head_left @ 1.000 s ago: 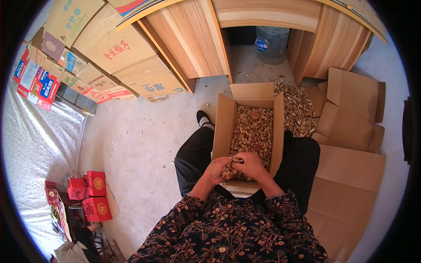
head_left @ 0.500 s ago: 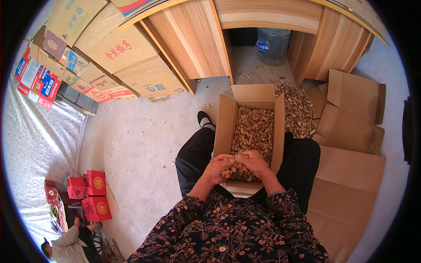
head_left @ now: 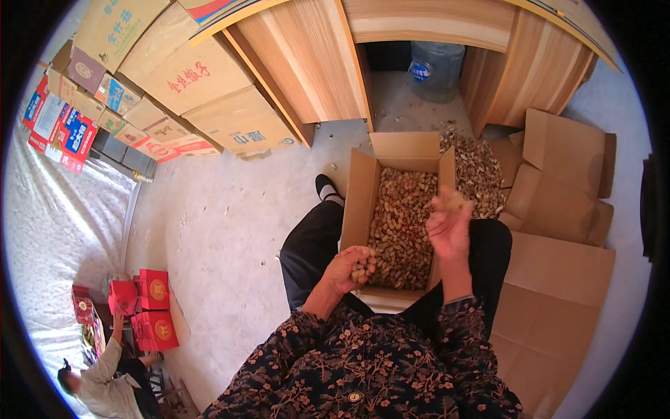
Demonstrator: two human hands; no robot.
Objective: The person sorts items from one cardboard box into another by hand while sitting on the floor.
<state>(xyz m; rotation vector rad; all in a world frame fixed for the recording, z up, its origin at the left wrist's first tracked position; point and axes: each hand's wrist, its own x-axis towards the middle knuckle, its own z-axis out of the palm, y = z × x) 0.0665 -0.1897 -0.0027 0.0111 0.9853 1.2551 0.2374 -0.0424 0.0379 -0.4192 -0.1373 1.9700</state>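
Note:
An open cardboard box (head_left: 357, 202) stands between my knees, filled with unshelled peanuts (head_left: 401, 209). My left hand (head_left: 342, 269) is at the near left corner of the box, its fingers curled around several peanuts (head_left: 361, 271). Over the right wall of the box is my right hand (head_left: 450, 227), raised and blurred by motion. Something tan shows at its fingertips, too smeared to name. Just beyond it, a heap of empty peanut shells (head_left: 478, 164) lies on the floor right of the box.
Flattened cardboard (head_left: 551, 286) covers the floor at right. A wooden desk (head_left: 426, 24) stands ahead, a large water bottle (head_left: 436, 73) beneath it. Stacked cartons (head_left: 202, 77) line the far left. Red boxes (head_left: 153, 328) and another person (head_left: 108, 384) are at lower left.
My hands have parted: the right went from the left hand toward the shell heap, while the left stays over the box with peanuts. The other person's arm now reaches up to the red boxes.

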